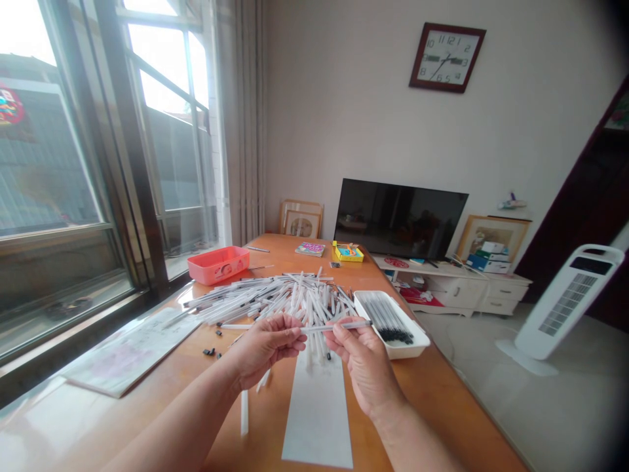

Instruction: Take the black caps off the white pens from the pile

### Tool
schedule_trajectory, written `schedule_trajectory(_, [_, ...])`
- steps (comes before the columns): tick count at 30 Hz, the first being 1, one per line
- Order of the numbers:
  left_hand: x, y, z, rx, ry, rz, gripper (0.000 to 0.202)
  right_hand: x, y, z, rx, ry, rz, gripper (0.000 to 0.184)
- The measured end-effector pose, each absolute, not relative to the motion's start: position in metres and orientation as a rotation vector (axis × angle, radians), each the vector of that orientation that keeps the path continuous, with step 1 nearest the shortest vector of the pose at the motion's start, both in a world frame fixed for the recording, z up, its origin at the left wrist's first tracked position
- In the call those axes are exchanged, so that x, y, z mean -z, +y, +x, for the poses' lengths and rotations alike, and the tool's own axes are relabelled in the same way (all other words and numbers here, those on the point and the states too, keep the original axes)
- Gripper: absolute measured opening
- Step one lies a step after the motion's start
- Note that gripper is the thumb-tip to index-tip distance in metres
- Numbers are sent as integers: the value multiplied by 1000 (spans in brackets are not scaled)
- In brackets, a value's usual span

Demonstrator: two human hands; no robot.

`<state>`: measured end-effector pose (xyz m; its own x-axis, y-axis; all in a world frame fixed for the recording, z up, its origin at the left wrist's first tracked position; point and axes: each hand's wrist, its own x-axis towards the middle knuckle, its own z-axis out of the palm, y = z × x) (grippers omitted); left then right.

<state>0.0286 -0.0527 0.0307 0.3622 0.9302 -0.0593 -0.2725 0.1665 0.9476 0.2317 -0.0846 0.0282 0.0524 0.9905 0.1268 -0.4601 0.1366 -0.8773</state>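
A slim, whitish pen [322, 328] with a black end at the right is stretched level between my two hands. My left hand [269, 344] pinches its left end, and my right hand [354, 354] grips it near the black end. Behind my hands spreads a big loose pile of white pen barrels [275, 298]. Just right of my right hand, a white tray [415, 344] holds a row of clear pens with black ends [388, 314]. Below my hands lies a white paper strip [317, 419].
A red plastic box [216, 265] stands at the left behind the pile. Farther back are a yellow box [348, 253] and a colourful booklet [309, 249]. A large flat booklet [132, 354] lies at the left, with small black caps [209, 353] nearby. The table's right edge runs past the tray.
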Motion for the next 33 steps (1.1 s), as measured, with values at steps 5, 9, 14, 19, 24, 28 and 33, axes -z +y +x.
schedule_trajectory(5, [-33, -55, 31, -945, 795, 1081, 24, -28, -85, 232, -1276, -938, -794, 26])
schedule_trajectory(9, [-34, -56, 31, -915, 815, 1094, 26, -28, -84, 234, -1297, -949, -805, 29])
schedule_trajectory(14, [-39, -59, 31, -907, 816, 1121, 25, -29, -85, 237, -1334, -958, -812, 33])
schedule_trajectory(19, [-39, -60, 29, -908, 800, 1149, 26, -30, -85, 238, -1347, -968, -808, 33])
schedule_trajectory(24, [-36, -60, 29, -911, 801, 1171, 27, -31, -87, 238, -1355, -966, -800, 32])
schedule_trajectory(28, [-37, -60, 30, -902, 826, 1185, 26, -31, -88, 238, -1352, -972, -804, 33])
schedule_trajectory(33, [-37, -61, 30, -894, 840, 1215, 23, -31, -88, 237, -1333, -975, -811, 33])
